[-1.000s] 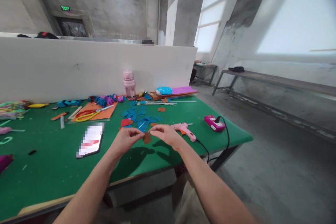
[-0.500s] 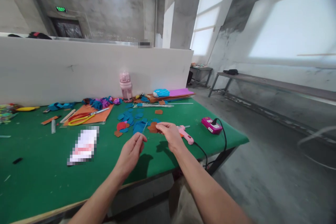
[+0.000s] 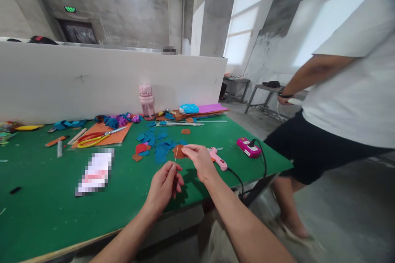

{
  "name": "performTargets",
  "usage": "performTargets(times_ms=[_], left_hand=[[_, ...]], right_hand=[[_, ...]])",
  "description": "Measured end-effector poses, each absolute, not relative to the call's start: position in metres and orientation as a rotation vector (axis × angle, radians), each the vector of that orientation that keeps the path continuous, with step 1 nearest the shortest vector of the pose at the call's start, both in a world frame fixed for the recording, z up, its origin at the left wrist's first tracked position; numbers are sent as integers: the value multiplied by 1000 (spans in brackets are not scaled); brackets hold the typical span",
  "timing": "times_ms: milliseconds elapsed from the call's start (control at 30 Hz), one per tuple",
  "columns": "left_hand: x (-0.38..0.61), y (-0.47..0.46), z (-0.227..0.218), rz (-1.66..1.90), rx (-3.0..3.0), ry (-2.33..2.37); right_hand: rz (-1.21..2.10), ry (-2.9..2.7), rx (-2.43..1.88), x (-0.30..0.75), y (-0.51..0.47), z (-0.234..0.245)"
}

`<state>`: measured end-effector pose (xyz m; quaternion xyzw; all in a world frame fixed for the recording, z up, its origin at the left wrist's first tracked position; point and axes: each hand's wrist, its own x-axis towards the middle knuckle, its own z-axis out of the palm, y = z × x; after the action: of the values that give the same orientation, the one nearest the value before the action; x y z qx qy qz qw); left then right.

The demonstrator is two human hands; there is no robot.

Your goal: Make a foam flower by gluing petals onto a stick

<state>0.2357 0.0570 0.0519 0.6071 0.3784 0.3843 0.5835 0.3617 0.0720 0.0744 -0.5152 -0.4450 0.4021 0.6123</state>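
Note:
My left hand (image 3: 165, 185) is closed in a pinch on the lower end of a thin pale stick (image 3: 175, 157) that stands upright above the green table (image 3: 58, 209). My right hand (image 3: 197, 160) is closed on a small brown felt piece (image 3: 178, 152), held just right of the stick's top. Behind both hands lies a scatter of blue felt pieces (image 3: 159, 144) with a red piece (image 3: 141, 148) among them. A pink glue gun (image 3: 217, 158) rests just right of my right hand.
A pink power strip (image 3: 248, 147) with a black cable sits near the table's right edge. Scissors (image 3: 95, 136) lie on an orange sheet, a phone (image 3: 95, 171) at mid-left, a pink bottle (image 3: 146, 99) by the white partition. A person in a white shirt (image 3: 348, 90) walks past on the right.
My left hand let go of the brown piece, dropped toward me and now pinches the stick. My right hand kept the brown piece. A person has stepped into view on the right.

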Motion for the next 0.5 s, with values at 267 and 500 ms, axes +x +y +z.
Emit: performTargets(times_ms=[267,500], left_hand=[[235,60,52,923,1429,880],[233,62,52,906,1432,898]], right_hand=[[1058,-910,-1134,359,71,78],[1095,-860,-1094,357,71,79]])
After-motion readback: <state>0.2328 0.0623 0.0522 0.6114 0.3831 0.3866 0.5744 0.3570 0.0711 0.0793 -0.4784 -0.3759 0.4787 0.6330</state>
